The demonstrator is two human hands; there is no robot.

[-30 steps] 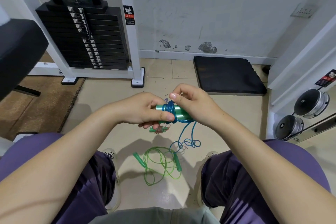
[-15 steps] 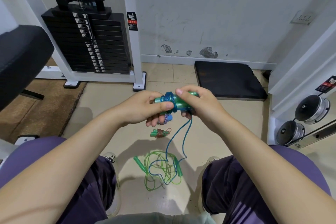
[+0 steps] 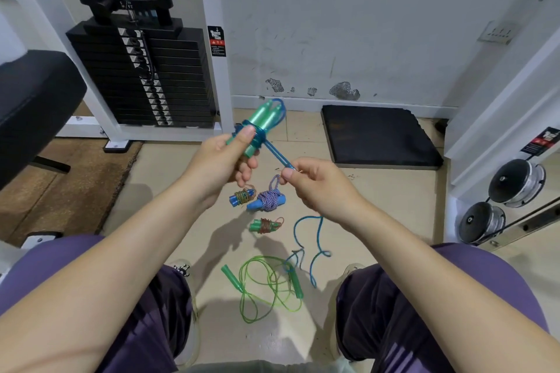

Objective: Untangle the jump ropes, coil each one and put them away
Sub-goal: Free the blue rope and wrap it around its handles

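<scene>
While left hand (image 3: 225, 157) grips the paired green handles (image 3: 257, 127) mid-air, right hand (image 3: 306, 179) pinches the blue rope (image 3: 277, 156) pulled taut from the wraps around them. Loose blue tail (image 3: 306, 239) drops to the floor beside an uncoiled green rope (image 3: 266, 288); three coiled bundles (image 3: 260, 203) lie just beyond, between the knees.

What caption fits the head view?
Left hand grips green handles while right hand pulls blue cord taut above a floor.
</scene>
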